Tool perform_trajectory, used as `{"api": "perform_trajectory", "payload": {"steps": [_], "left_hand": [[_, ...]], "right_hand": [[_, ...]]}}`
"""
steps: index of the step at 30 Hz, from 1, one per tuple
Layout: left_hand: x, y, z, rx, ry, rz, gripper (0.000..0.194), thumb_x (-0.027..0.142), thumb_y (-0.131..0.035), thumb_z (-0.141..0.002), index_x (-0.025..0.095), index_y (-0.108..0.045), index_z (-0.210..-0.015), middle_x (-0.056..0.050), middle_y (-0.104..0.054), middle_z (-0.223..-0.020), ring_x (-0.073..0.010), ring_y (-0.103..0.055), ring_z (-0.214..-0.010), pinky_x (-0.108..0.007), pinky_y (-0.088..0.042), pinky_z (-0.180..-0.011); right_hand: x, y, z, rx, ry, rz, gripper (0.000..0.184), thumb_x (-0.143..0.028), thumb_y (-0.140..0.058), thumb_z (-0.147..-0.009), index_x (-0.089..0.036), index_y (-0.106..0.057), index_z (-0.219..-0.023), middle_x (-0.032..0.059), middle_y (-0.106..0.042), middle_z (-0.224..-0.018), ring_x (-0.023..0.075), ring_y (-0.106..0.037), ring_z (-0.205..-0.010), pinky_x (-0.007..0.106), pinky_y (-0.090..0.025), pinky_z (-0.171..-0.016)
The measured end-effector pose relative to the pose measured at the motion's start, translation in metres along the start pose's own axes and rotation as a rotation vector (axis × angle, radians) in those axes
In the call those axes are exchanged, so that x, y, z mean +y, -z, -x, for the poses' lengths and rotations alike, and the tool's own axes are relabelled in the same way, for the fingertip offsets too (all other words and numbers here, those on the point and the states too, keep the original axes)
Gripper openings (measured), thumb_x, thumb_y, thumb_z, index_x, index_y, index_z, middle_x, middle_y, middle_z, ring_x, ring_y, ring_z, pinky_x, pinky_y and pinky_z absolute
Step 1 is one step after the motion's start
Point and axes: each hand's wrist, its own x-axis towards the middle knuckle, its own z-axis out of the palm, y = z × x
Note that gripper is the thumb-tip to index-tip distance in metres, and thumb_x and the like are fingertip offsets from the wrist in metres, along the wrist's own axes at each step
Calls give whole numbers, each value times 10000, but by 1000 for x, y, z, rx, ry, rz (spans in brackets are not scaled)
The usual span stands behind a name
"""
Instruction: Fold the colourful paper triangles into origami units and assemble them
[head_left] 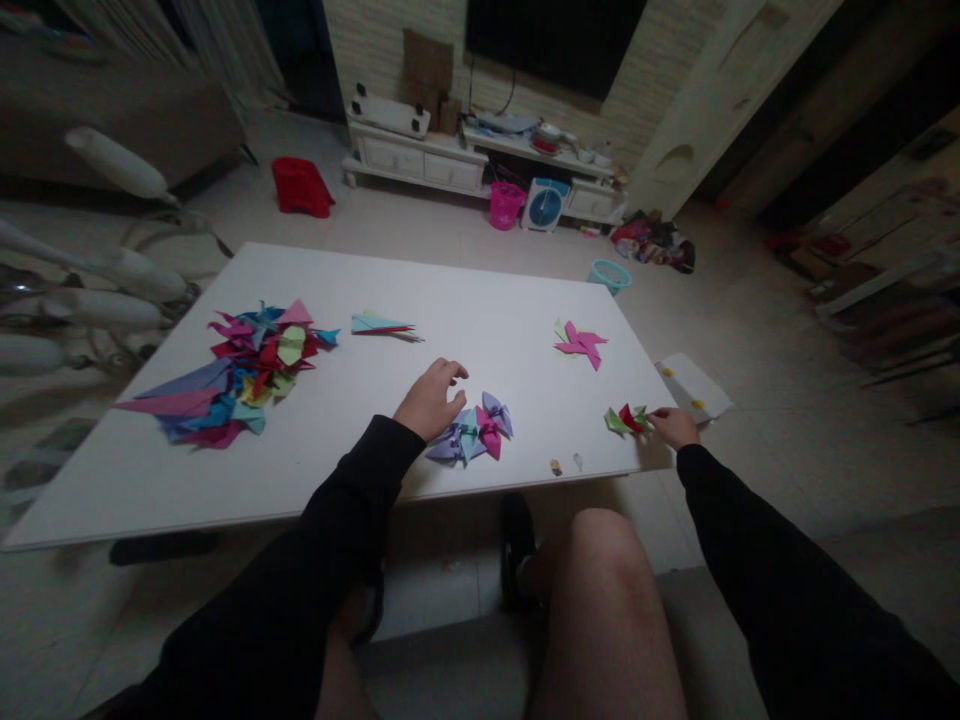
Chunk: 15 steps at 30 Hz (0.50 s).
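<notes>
My left hand (433, 400) hovers with fingers apart beside a cluster of folded paper pieces (490, 432) in purple, pink and light blue. At the table's right end, my right hand (675, 428) has its fingertips closed at the edge of a small group of green and red origami pieces (628, 420). Whether it pinches a green piece or only touches it is hard to see. A pink and green paper pinwheel shape (580, 343) lies farther back. Left of my left hand are several paper planes (384, 325) and a large heap of colourful origami (259, 375).
The white table (480, 310) spans the view before my knees. Two tiny objects (556, 467) lie near its front edge. Beyond are a red stool (301, 187), a pink basket (507, 205), a blue fan (545, 205) and a light-blue basket (610, 274). A white stool (694, 385) stands at right.
</notes>
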Motion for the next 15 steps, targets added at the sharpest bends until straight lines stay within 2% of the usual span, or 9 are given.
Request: {"api": "perform_trajectory", "payload": {"steps": [3,5,8,9,12,15], "left_hand": [[3,0,4,-19,-24,-17,189,137,-543,-820,176,-587,-1000,-67,-568,-1042,-193,-632,-920,-343,-569,-791],[11,3,8,-18,-42,-32,189,136,-542,-818,177,-594,-995,-67,-572,-1041,-192,-634,-916,-343,-564,-797],[34,15,24,-7,-53,-83,182,135,-532,-826,178,-604,-988,-67,-594,-1038,-189,-638,-913,-346,-550,-831],[44,20,34,-5,-44,-111,176,140,-528,-835,179,-608,-987,-67,-609,-1029,-189,-640,-914,-347,-543,-847],[69,34,86,-20,74,-241,169,196,-521,-874,186,-627,-1005,-71,-661,-1006,-209,-646,-940,-366,-524,-887],[80,38,165,-88,335,-475,222,312,-544,-888,205,-675,-1032,-108,-697,-1059,-298,-639,-1045,-473,-504,-928]], "right_hand": [[-10,8,13,30,3,-25,351,-425,-591,-833,-100,-724,-834,210,-722,-911,327,-672,-941,506,-465,-879],[-21,15,34,26,49,-71,378,-448,-555,-850,-114,-721,-914,194,-727,-966,306,-676,-935,480,-485,-889],[-42,20,89,-67,158,-187,419,-512,-544,-853,-152,-718,-978,145,-744,-1013,271,-689,-914,412,-522,-872],[-48,20,112,-145,207,-260,444,-541,-544,-852,-163,-719,-1008,137,-742,-1061,276,-687,-956,413,-521,-897],[-65,16,187,-417,337,-378,478,-579,-538,-860,-210,-717,-1107,101,-725,-1173,284,-657,-1110,413,-488,-1008],[-72,13,251,-426,382,-379,483,-550,-459,-906,-205,-719,-1120,112,-709,-1198,281,-642,-1142,431,-463,-1055]]}}
